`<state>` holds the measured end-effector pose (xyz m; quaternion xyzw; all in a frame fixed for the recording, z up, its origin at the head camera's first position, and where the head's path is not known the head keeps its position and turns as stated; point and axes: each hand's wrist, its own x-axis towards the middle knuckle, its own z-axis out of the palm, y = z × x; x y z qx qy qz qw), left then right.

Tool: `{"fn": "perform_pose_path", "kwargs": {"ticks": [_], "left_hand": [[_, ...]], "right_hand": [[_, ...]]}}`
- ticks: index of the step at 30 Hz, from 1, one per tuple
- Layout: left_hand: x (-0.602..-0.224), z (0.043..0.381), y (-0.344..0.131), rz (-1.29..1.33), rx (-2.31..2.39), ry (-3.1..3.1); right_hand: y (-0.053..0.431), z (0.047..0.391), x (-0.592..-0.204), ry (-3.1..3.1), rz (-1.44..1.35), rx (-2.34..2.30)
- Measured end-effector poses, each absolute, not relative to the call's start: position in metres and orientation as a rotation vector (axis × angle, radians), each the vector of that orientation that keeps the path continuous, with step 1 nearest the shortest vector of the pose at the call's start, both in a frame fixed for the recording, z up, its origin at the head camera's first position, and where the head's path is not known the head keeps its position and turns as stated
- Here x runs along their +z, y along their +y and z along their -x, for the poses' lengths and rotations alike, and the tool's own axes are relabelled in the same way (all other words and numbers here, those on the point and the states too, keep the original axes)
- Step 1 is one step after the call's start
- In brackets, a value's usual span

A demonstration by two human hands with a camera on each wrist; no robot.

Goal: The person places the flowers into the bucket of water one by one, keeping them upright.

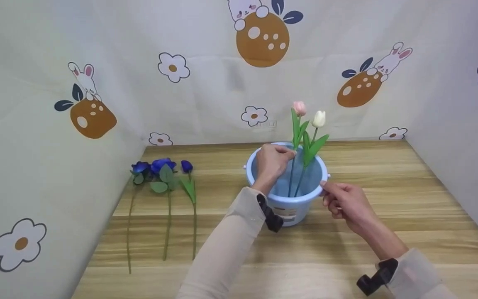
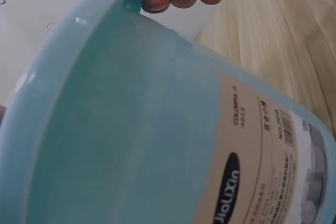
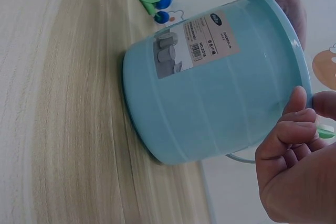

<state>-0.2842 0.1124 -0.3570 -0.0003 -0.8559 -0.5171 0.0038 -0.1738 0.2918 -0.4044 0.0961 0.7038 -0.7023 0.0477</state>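
Inside the light blue bucket lean a pink tulip and a white tulip, both with green leaves. My left hand reaches over the near left rim and pinches the pink tulip's stem just below its leaves. With thumb and bent forefinger, my right hand pinches the bucket's right rim. In the right wrist view the right thumb lies against the outer side of the rim, the other fingers curled. The bucket stands upright, its printed label facing me.
To the left, two blue roses and a blue tulip lie side by side on the wooden table, stems pointing toward me. Cloth walls with rabbit and flower prints enclose the back and both sides.
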Motion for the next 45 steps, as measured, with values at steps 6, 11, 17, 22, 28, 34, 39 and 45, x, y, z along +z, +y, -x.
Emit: {"fn": "perform_pose_path", "kwargs": {"ticks": [6,11,17,22,28,34,39,45], "left_hand": [[-0.3595,0.2859,0.1088,0.039,-1.624,-2.683],[-0.3611,0.2860,0.1087,0.049,-1.635,-2.704],[-0.3610,0.2862,0.1102,0.006,-1.629,-2.746],[-0.3620,0.2870,0.1136,0.004,-1.596,-2.776],[-0.3628,0.2892,0.1159,-0.020,-1.689,-2.783],[-0.3635,0.2886,0.1149,-0.034,-1.734,-2.793],[-0.3639,0.2877,0.1140,-0.006,-1.719,-2.809],[-0.3633,0.2883,0.1156,0.002,-1.667,-2.862]], "right_hand": [[0.2912,0.1746,-0.4050,2.139,-0.298,-2.153],[0.2900,0.1748,-0.4061,2.123,-0.311,-2.178],[0.2907,0.1741,-0.4063,2.119,-0.300,-2.171],[0.2924,0.1734,-0.4056,2.113,-0.290,-2.171],[0.2931,0.1737,-0.4054,2.118,-0.288,-2.167],[0.2921,0.1741,-0.4060,2.109,-0.288,-2.172],[0.2916,0.1742,-0.4056,2.105,-0.288,-2.177],[0.2936,0.1732,-0.4047,2.104,-0.277,-2.170]]}}
